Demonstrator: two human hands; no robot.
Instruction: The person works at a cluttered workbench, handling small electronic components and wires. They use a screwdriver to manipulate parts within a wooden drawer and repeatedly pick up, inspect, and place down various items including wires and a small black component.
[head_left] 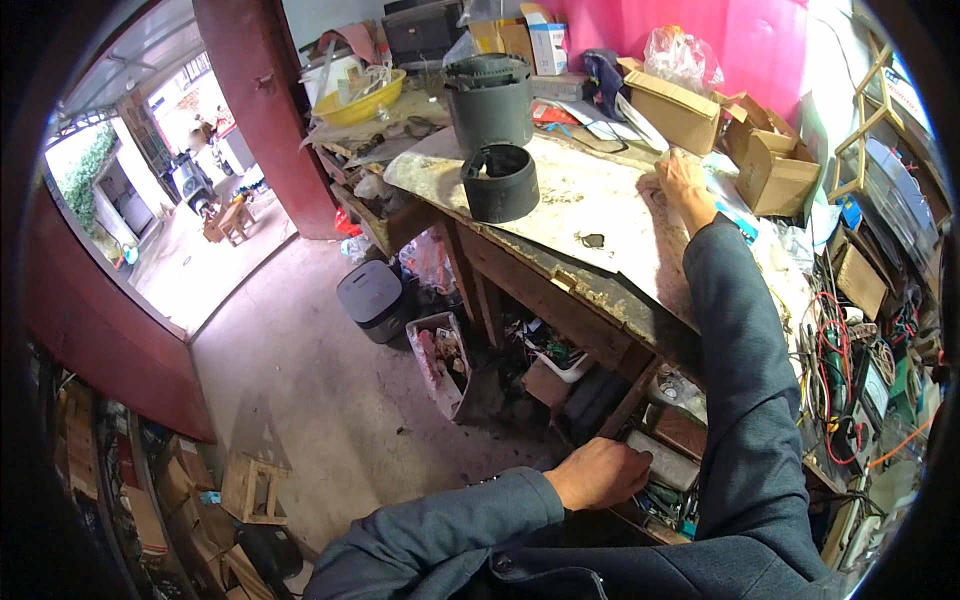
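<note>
My right hand (685, 187) reaches across the workbench (570, 212), its fingers bent down onto the top near the cardboard boxes. Whatever lies under those fingertips is hidden. Low in front of me, my left hand (602, 474) is curled closed beside an open drawer or bin of tools (655, 502); I cannot make out anything in it. A short black plastic cylinder (508, 198), open at the top, stands near the bench's left edge. Behind it is a taller dark grey cylinder (490, 112). A small dark flat piece (592, 240) lies closer to me.
Open cardboard boxes (675, 112) and a yellow basin (360, 104) line the back of the bench. Tangled wires (832, 370) crowd the right side. On the floor stand a dark lidded bin (372, 300), a filled white box (441, 365) and a small wooden stool (255, 488).
</note>
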